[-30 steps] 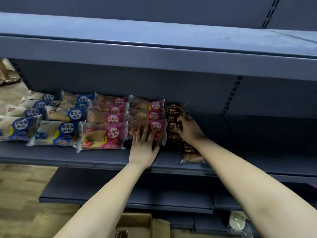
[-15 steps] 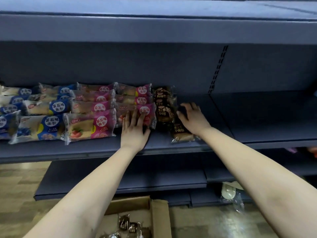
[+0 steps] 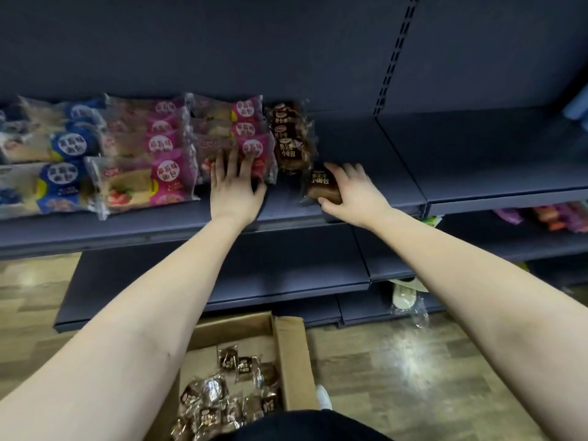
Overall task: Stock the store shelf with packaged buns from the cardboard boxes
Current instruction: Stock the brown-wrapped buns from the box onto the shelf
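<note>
- Your L hand (image 3: 235,192): fingers straight, spread on pink pack (image 3: 254,154), mid-frame.
- Your R hand (image 3: 354,194) curls round brown bun (image 3: 320,186) (on shelf (image 3: 366,144), centre frame).
- Box (image 3: 291,345) w/ more buns (image 3: 222,402): bottom centre.

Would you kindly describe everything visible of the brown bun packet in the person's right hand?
The brown bun packet is a small glossy plastic wrapper, dark brown with pale printed characters, a dark bun showing inside. It sits near the front of the shelf, just right of and nearer than the stack of like packets. The right hand grips its right side, fingers above, thumb below.
</note>
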`<act>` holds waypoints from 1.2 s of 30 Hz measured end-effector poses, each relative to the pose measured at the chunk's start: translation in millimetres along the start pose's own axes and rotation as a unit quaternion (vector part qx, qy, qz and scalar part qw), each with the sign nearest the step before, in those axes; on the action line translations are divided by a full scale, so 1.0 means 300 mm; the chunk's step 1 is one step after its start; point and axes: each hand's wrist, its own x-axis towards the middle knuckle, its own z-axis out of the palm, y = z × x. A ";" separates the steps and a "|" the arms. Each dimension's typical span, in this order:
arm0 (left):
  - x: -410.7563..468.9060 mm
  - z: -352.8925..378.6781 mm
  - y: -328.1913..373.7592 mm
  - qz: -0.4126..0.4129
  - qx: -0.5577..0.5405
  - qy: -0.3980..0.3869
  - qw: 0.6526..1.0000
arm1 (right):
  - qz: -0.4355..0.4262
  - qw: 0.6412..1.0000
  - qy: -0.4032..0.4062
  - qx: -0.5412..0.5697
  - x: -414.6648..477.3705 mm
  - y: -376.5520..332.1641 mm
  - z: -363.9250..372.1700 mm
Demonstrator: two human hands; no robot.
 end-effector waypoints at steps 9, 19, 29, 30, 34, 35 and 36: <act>0.004 0.004 -0.005 -0.003 -0.013 0.004 1.000 | -0.078 0.990 0.101 -0.062 0.107 -0.108 0.065; 0.005 0.015 -0.001 -0.008 -0.009 0.018 1.000 | -0.144 0.986 0.054 -0.064 0.145 -0.103 0.091; 0.001 0.016 -0.001 -0.007 -0.003 0.024 1.000 | -0.132 0.988 0.026 -0.075 0.165 -0.087 0.110; 0.001 0.015 -0.001 -0.007 0.000 0.023 1.000 | -0.130 0.988 0.021 -0.075 0.167 -0.085 0.111; 0.002 0.017 -0.002 -0.005 0.006 0.014 1.000 | -0.126 0.989 0.005 -0.072 0.170 -0.085 0.118; 0.001 0.017 -0.001 -0.006 0.006 0.012 1.000 | -0.125 0.990 0.006 -0.071 0.171 -0.084 0.116; 0.002 0.016 -0.001 -0.006 0.006 0.011 1.000 | -0.127 0.989 0.010 -0.074 0.172 -0.083 0.114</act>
